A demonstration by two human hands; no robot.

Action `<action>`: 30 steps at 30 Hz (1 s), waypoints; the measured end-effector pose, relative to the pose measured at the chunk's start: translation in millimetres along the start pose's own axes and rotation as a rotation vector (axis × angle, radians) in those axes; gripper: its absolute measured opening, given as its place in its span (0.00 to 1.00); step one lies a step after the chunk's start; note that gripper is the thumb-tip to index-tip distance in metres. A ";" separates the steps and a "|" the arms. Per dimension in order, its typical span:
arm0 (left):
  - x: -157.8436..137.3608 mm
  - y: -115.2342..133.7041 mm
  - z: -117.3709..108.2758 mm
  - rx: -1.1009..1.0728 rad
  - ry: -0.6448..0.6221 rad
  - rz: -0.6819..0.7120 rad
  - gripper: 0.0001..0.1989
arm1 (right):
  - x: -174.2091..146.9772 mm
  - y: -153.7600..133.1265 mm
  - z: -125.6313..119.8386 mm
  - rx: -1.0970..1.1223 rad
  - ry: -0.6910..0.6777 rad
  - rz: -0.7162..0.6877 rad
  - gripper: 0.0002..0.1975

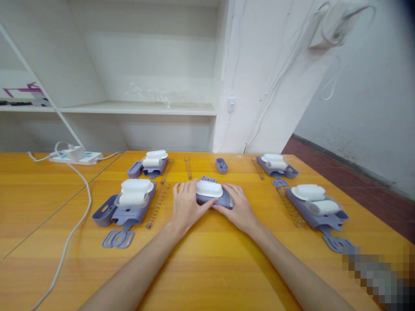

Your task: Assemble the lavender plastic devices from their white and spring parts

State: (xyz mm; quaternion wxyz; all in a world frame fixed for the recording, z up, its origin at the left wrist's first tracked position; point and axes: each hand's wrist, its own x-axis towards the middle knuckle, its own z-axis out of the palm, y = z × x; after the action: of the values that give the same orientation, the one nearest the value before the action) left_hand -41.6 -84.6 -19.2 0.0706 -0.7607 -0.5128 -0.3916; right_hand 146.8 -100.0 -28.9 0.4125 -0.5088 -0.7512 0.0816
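In the middle of the table, my left hand point(187, 203) and my right hand point(238, 206) grip a purple-grey plastic housing point(223, 200) from its two sides. A white oval brush head point(209, 188) with small bristles lies on top of the housing. My left fingers curl round its left end, with that thumb along the near edge. My right thumb rests on the near edge too, its fingers on the right end. Just behind it lies a flat slotted purple-grey plate point(208, 179), partly hidden. Farther back stands a small purple-grey cap point(221, 166) with holes.
Similar part sets, with a housing point(132, 215) at left and another housing point(311, 214) at right, surround my hands. Coil springs point(158, 205) lie beside them. A power strip point(76, 156) and white cable point(87, 194) run along the left. Shelves point(139, 108) stand behind.
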 end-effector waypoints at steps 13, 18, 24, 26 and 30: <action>0.6 -8.7 3.3 -0.109 0.017 0.061 0.33 | -0.8 0.5 -2.6 0.031 -0.063 0.070 0.33; -1.8 -4.7 1.3 -0.048 0.031 0.040 0.33 | -2.7 4.2 -0.2 -0.007 -0.067 0.086 0.31; -3.4 -1.0 -0.4 0.037 0.046 -0.002 0.34 | -2.5 3.6 0.5 -0.022 -0.049 0.090 0.29; -3.4 -1.6 0.1 0.036 0.044 0.009 0.33 | -2.1 2.2 0.0 -0.023 -0.047 0.092 0.29; -2.5 -3.9 1.7 0.004 0.044 0.013 0.29 | -1.7 0.1 -1.4 -0.027 -0.050 0.096 0.30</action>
State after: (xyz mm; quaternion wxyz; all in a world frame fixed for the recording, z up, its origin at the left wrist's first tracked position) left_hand -44.5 -83.7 -23.2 0.0860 -0.7550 -0.5070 -0.4070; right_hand 148.0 -101.8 -29.0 0.3823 -0.5474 -0.7371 0.1042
